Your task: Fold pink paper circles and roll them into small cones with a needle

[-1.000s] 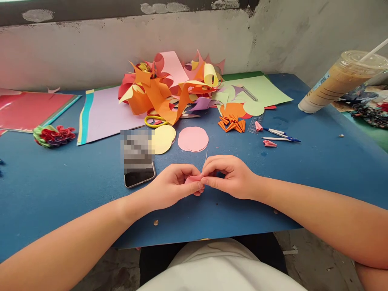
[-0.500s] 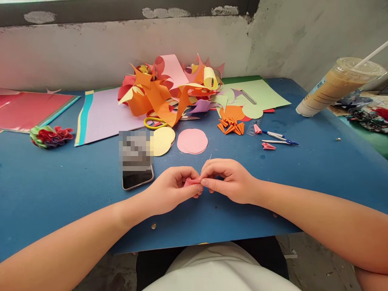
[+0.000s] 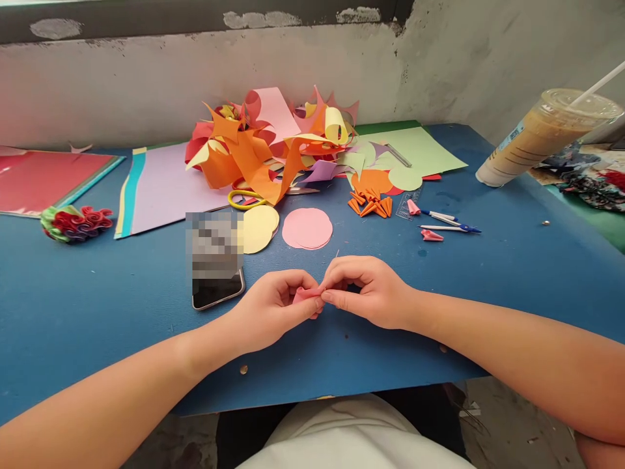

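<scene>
My left hand [image 3: 273, 307] and my right hand [image 3: 364, 290] meet over the near middle of the blue table [image 3: 73, 306]. Both pinch a small folded pink paper piece [image 3: 303, 296] between thumbs and fingertips. A thin needle [image 3: 336, 254] sticks up from my right hand's fingers. Just beyond the hands lie a stack of pink paper circles [image 3: 307, 228] and yellow paper circles [image 3: 258, 228].
A phone [image 3: 217, 286] lies left of my hands. Behind are a heap of cut paper scraps [image 3: 268, 143], yellow-handled scissors [image 3: 244, 198], orange paper cones [image 3: 372, 205], pink cones, a compass [image 3: 452, 227], coloured sheets, a paper flower [image 3: 73, 221] at the left and a drink cup [image 3: 541, 137] at the right.
The view has shifted slightly. My hands stay together on the pink paper, with only small finger movements.
</scene>
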A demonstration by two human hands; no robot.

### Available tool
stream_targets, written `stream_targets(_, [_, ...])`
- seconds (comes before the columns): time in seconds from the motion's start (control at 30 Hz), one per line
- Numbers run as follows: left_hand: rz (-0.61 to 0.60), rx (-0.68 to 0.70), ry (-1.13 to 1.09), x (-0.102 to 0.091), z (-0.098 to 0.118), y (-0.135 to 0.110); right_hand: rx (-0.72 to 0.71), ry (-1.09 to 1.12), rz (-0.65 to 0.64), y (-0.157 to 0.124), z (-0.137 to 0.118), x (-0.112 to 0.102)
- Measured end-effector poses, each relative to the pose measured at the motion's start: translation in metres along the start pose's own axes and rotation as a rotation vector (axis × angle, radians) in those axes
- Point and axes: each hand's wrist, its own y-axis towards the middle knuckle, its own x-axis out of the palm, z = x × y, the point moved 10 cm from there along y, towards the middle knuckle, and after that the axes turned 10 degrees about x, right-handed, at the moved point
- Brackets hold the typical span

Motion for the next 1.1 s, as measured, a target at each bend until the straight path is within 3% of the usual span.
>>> stream_targets(0.33, [0.004,0.016,0.046,-0.0020,-0.0016,0.0005,0.107,0.083,0.015,0.0037,0.0097,-0.0009])
stream_targets(0.8, [0.008,-0.027,0.013,-0.0006,-0.0040,-0.0009,0.087,0.172,0.005,0.0016,0.0094,0.0004])
stream_targets(1.1, [0.027,-0.032,-0.052,-0.0004,-0.0028,-0.0004,0.069,0.099,-0.023,0.0012,0.0066,0.0004])
